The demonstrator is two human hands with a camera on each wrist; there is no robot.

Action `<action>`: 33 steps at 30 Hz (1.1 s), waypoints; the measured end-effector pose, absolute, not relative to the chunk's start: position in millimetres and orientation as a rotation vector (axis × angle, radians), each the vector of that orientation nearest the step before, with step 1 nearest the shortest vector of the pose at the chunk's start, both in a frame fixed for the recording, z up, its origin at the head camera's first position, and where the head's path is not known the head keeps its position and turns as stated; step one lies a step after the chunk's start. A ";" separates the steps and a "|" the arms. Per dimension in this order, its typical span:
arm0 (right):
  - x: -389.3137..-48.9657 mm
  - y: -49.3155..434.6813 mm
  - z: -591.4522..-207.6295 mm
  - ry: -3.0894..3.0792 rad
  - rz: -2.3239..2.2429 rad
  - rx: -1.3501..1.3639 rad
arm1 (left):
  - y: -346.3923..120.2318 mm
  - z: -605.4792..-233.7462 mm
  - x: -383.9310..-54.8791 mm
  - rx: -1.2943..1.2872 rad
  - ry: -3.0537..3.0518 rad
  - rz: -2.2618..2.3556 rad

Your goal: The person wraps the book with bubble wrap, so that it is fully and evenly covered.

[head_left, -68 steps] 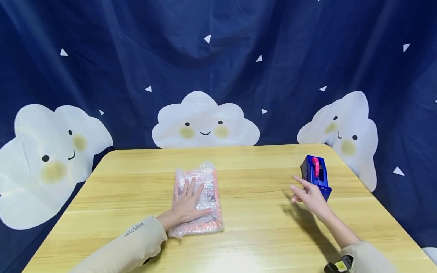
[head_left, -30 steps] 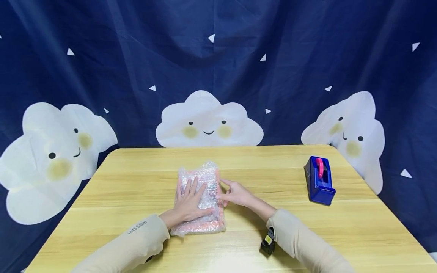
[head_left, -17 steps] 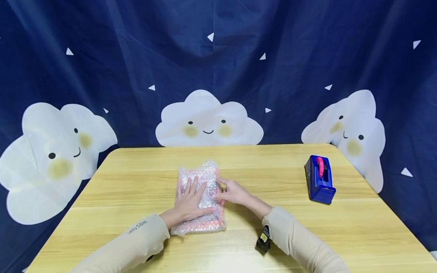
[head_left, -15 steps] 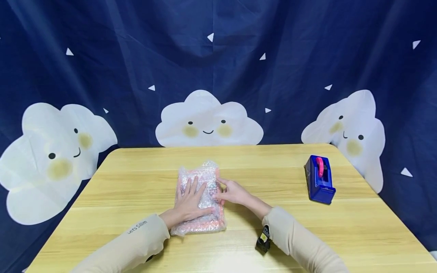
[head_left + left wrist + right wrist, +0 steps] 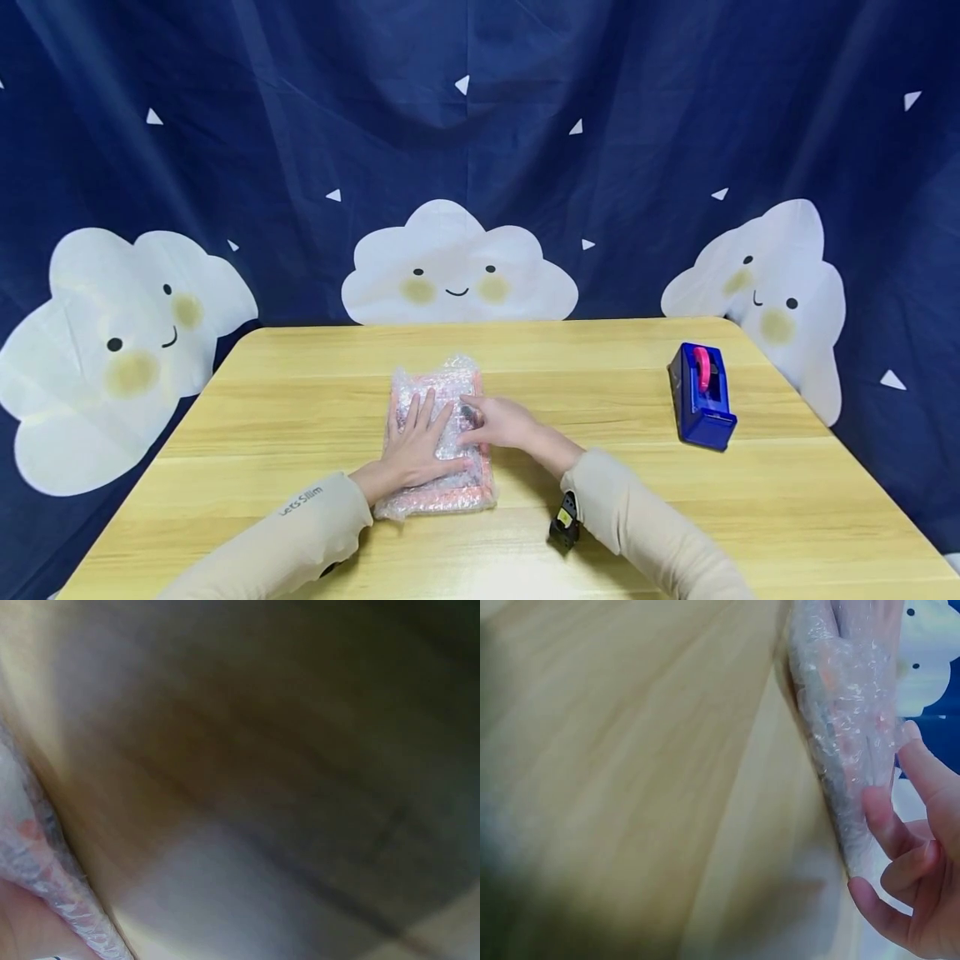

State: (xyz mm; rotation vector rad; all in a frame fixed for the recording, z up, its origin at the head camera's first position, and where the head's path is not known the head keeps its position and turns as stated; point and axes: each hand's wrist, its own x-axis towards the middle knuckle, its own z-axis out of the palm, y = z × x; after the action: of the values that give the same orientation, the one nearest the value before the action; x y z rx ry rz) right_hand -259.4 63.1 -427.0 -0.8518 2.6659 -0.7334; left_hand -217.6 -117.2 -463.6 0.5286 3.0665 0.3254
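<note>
A flat rectangular item with a pink border, wrapped in clear bubble wrap (image 5: 442, 497), lies on the table left of centre. My left hand (image 5: 411, 450) rests flat on it with spread fingers. From the right side, my right hand (image 5: 510, 423) touches the top of the wrap with bent fingers, thumb and forefinger apart. In the right wrist view, the fingertips (image 5: 877, 806) meet the wrap along its side. The left wrist view is mostly dark and blurred, with a strip of bubble wrap (image 5: 71, 900) at lower left.
A blue tape dispenser (image 5: 705, 421) with a pink core (image 5: 702, 369) stands toward the right of the wooden table (image 5: 600, 358). Behind the table hangs a dark blue curtain (image 5: 637, 100) with smiling white clouds.
My right hand has come from beside the tape dispenser to the package's right edge, then slid further left onto the wrap. The left hand stays in place.
</note>
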 end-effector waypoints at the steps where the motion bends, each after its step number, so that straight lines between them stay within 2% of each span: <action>1: -259.2 61.9 -425.7 2.675 -0.707 -0.855 | -117.1 -463.6 -217.5 0.529 3.066 0.332; 12: -261.4 47.0 -421.2 2.714 -0.440 -0.876 | -116.9 -462.1 -216.6 0.523 3.051 0.352; 20: -265.0 39.4 -422.7 2.727 -0.324 -0.780 | -116.9 -463.1 -218.0 0.505 3.041 0.340; 33: -266.9 49.0 -412.1 2.554 -0.542 -0.814 | -117.2 -462.3 -217.3 0.522 3.057 0.325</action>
State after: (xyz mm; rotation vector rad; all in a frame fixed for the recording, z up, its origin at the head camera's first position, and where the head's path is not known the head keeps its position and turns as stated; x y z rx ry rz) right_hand -266.9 49.0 -412.1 -0.8140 2.5542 -0.5415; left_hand -217.3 -117.2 -462.3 0.5223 3.0570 0.3253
